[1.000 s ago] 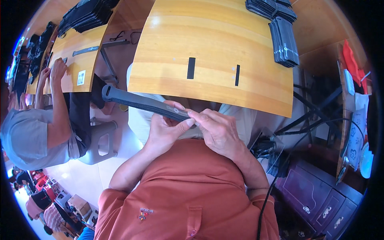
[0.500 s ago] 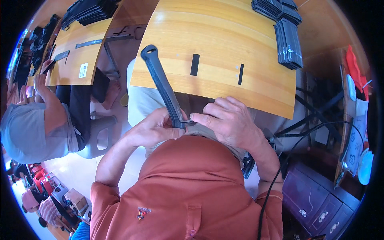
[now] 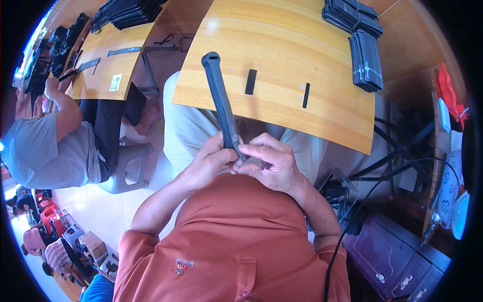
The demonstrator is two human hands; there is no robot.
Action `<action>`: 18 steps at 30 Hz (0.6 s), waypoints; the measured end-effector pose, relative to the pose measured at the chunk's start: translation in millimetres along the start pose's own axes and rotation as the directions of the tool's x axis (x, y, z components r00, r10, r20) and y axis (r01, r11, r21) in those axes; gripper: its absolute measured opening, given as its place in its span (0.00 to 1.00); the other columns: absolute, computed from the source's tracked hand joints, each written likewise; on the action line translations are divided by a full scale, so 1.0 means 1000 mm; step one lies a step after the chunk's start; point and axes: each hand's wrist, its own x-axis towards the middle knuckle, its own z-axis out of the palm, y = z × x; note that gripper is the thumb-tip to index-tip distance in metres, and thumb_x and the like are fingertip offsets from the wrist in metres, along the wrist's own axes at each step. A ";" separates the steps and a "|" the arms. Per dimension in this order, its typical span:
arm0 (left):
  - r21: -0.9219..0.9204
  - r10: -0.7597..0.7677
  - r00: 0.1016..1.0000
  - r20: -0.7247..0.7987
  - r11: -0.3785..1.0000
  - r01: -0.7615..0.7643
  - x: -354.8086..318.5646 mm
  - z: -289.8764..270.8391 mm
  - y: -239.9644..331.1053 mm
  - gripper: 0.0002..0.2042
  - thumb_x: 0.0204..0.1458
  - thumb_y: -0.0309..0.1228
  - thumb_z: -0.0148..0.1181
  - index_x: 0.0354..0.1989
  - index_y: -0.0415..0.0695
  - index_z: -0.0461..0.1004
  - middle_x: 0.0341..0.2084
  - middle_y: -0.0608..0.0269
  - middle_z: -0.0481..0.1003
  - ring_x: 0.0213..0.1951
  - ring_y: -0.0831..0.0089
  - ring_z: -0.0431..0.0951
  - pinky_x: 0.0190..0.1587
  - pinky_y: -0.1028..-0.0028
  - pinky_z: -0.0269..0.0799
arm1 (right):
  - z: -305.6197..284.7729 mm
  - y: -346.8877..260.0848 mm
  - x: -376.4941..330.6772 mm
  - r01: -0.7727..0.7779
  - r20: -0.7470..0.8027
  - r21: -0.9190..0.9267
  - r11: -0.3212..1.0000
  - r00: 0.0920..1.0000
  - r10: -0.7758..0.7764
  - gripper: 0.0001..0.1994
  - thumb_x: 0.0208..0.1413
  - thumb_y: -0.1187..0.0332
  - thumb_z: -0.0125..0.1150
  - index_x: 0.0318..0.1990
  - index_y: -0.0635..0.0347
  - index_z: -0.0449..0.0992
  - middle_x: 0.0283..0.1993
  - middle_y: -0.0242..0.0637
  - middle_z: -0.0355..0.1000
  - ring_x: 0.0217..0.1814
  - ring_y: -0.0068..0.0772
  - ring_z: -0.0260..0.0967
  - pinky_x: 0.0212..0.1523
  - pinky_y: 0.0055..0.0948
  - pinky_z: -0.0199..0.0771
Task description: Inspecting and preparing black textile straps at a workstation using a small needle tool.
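We hold a long dark strap (image 3: 221,100) by its lower end just below the near edge of the wooden table (image 3: 282,55): our left hand (image 3: 209,163) curls its fingers around it, and our right hand (image 3: 269,163) pinches it with thumb and fingertips. The strap's slotted upper end rises over the table, left of 2 black strips (image 3: 250,81) lying flat on the top, with stacked dark straps (image 3: 365,50) at the table's far right corner.

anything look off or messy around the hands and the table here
Nothing stands out. Both hands, left hand and right hand, grip the near end of a long dark grey strap that looks intact. Two short black strips lie flat on the wooden table, and the stacked black pieces sit tidily.
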 end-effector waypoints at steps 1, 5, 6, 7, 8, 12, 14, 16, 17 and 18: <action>0.027 -0.003 1.000 -0.006 1.000 0.004 0.000 0.002 -0.001 0.09 0.57 0.22 0.46 0.46 0.40 0.64 0.33 0.62 0.71 0.34 0.76 0.73 0.37 0.75 0.73 | 0.000 0.000 -0.003 -0.012 0.002 0.010 1.000 1.000 0.012 0.09 0.55 0.74 0.67 0.44 0.61 0.80 0.31 0.38 0.73 0.30 0.27 0.73 0.28 0.25 0.72; -0.008 0.004 1.000 0.027 1.000 -0.004 0.001 0.006 -0.003 0.09 0.57 0.22 0.47 0.46 0.40 0.64 0.33 0.62 0.71 0.33 0.76 0.73 0.36 0.75 0.73 | -0.007 -0.003 0.000 -0.025 -0.001 0.033 0.999 1.000 0.025 0.07 0.57 0.77 0.64 0.43 0.63 0.80 0.34 0.40 0.75 0.32 0.28 0.74 0.31 0.25 0.73; -0.011 0.016 0.999 0.033 1.000 -0.016 0.002 0.007 -0.002 0.09 0.57 0.22 0.46 0.46 0.40 0.64 0.32 0.62 0.71 0.32 0.76 0.72 0.35 0.75 0.72 | -0.007 -0.005 0.001 -0.024 -0.004 0.030 0.999 1.000 0.024 0.07 0.57 0.77 0.64 0.43 0.63 0.80 0.34 0.40 0.75 0.32 0.28 0.74 0.31 0.25 0.73; -0.015 0.028 0.999 0.038 1.000 -0.028 0.004 0.008 -0.001 0.09 0.57 0.23 0.46 0.46 0.40 0.64 0.32 0.62 0.71 0.31 0.76 0.72 0.34 0.76 0.71 | -0.007 -0.007 0.002 -0.058 -0.020 0.050 0.997 0.998 0.059 0.06 0.57 0.76 0.64 0.41 0.63 0.80 0.34 0.40 0.75 0.31 0.28 0.73 0.31 0.25 0.72; -0.015 0.028 0.999 0.041 1.000 -0.027 0.006 0.009 -0.001 0.09 0.57 0.23 0.46 0.46 0.40 0.64 0.32 0.62 0.71 0.31 0.76 0.72 0.34 0.76 0.71 | -0.007 -0.007 0.004 -0.092 -0.033 0.071 0.993 0.995 0.094 0.05 0.57 0.76 0.65 0.40 0.64 0.80 0.34 0.40 0.75 0.31 0.28 0.73 0.30 0.25 0.72; 0.008 0.015 0.999 0.042 1.000 -0.015 0.012 0.009 0.003 0.08 0.55 0.23 0.46 0.43 0.41 0.63 0.26 0.64 0.67 0.25 0.77 0.67 0.28 0.77 0.65 | -0.010 0.003 0.006 -0.162 -0.023 0.062 0.985 0.986 0.164 0.04 0.58 0.73 0.64 0.37 0.65 0.79 0.33 0.39 0.75 0.29 0.27 0.71 0.29 0.24 0.69; 0.001 0.002 0.999 0.033 1.000 -0.002 0.013 0.009 0.006 0.07 0.54 0.23 0.45 0.42 0.41 0.63 0.25 0.65 0.65 0.24 0.78 0.66 0.27 0.78 0.63 | -0.011 0.008 0.009 -0.146 -0.015 -0.001 0.989 0.989 0.146 0.06 0.60 0.71 0.64 0.35 0.66 0.78 0.32 0.38 0.75 0.29 0.26 0.70 0.28 0.24 0.67; -0.045 -0.041 0.999 -0.003 0.998 0.041 0.015 0.008 0.007 0.07 0.53 0.23 0.46 0.40 0.42 0.63 0.24 0.67 0.63 0.23 0.79 0.63 0.25 0.78 0.61 | -0.011 0.012 0.013 -0.147 -0.015 0.002 0.989 0.989 0.147 0.07 0.61 0.70 0.63 0.35 0.66 0.77 0.32 0.38 0.74 0.27 0.24 0.69 0.27 0.23 0.66; -0.050 -0.039 0.999 -0.005 0.998 0.038 0.015 0.007 0.009 0.07 0.53 0.23 0.46 0.40 0.42 0.63 0.24 0.67 0.63 0.23 0.79 0.63 0.25 0.78 0.61 | -0.011 0.013 0.016 -0.144 -0.021 0.005 0.990 0.989 0.144 0.08 0.62 0.69 0.62 0.35 0.66 0.77 0.32 0.38 0.74 0.26 0.22 0.68 0.26 0.22 0.66; -0.065 -0.049 0.999 -0.007 0.997 0.049 0.014 0.007 0.010 0.07 0.52 0.23 0.45 0.40 0.42 0.64 0.24 0.68 0.63 0.23 0.80 0.62 0.25 0.79 0.59 | -0.011 0.013 0.017 -0.143 -0.015 0.004 0.990 0.990 0.143 0.08 0.62 0.69 0.62 0.35 0.66 0.77 0.32 0.38 0.74 0.26 0.22 0.68 0.26 0.22 0.66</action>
